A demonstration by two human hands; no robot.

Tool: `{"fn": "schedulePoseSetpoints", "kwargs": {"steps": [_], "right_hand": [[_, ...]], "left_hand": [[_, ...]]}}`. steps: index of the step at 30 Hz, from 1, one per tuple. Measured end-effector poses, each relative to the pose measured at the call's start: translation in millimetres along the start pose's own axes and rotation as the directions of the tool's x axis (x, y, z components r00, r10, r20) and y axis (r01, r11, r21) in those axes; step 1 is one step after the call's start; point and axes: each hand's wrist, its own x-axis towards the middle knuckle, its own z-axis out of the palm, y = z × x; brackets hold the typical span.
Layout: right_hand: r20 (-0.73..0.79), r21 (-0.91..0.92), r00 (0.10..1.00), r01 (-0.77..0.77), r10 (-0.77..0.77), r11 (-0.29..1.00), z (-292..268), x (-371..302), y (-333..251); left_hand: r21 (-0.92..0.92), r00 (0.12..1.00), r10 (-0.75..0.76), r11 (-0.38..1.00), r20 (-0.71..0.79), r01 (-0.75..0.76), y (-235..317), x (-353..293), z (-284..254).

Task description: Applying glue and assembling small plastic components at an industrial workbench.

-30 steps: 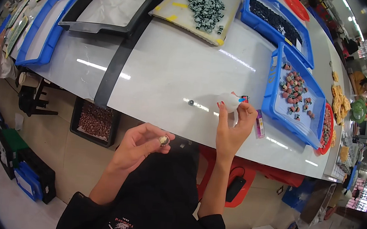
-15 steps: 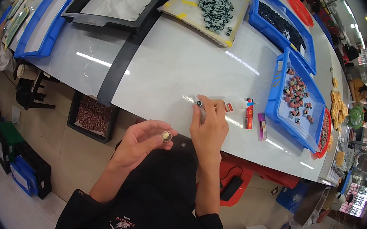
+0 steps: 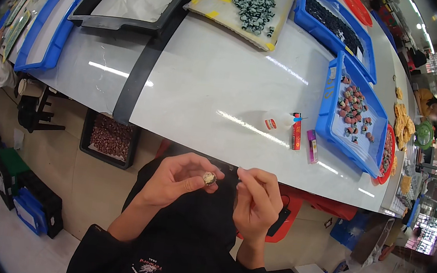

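My left hand [image 3: 174,181] pinches a small round piece [image 3: 209,177] between thumb and fingers; its cream-coloured face with a dark rim shows. To its right, level with the table's front edge, is my right hand [image 3: 258,202]. Its thumb and forefinger are pressed together, and whatever is between them is too small to make out. The two hands are apart, held over my lap. Beyond them on the white table [image 3: 196,91] lies a small clear bottle [image 3: 278,122] with a blue tip, beside a red narrow pack [image 3: 296,134] and a purple tube-like item [image 3: 312,146].
At the right, a blue tray [image 3: 328,113] holds red-and-dark round pieces. Glossy dark green pieces [image 3: 251,4] sit on a board at the back. Another blue tray [image 3: 367,61] holds black pieces. A black tray [image 3: 150,26] stands back left; a bin of reddish pieces [image 3: 109,138] is below.
My right hand has drawn back from the tabletop toward my body, and the small dark piece at its fingertips no longer shows clearly. My left hand has shifted slightly right with its round piece.
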Motion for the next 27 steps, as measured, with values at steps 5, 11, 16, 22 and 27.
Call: {"fn": "schedulePoseSetpoints", "kwargs": {"steps": [5,11,16,22,27], "right_hand": [[-0.062,-0.033,0.995,0.082,-0.084,0.996,-5,-18,2],[-0.073,0.003,0.983,0.168,-0.168,0.986,-13,-27,-1],[-0.086,-0.001,0.982,0.168,-0.168,0.986,-19,-30,-2],[-0.034,-0.038,0.982,0.183,-0.184,0.982,-26,-33,-7],[-0.009,0.093,0.982,0.186,-0.186,0.978,-26,-30,-6]], "left_hand": [[0.019,0.998,-0.001,1.0,0.07,0.0,-4,2,9],[0.18,0.993,0.003,0.983,0.122,-0.025,-4,0,19],[0.236,0.991,-0.001,0.971,0.136,-0.031,-4,0,28],[0.33,0.991,0.057,0.939,0.118,-0.093,-2,-2,29],[0.475,0.973,0.084,0.862,0.214,-0.179,14,3,34]]}}
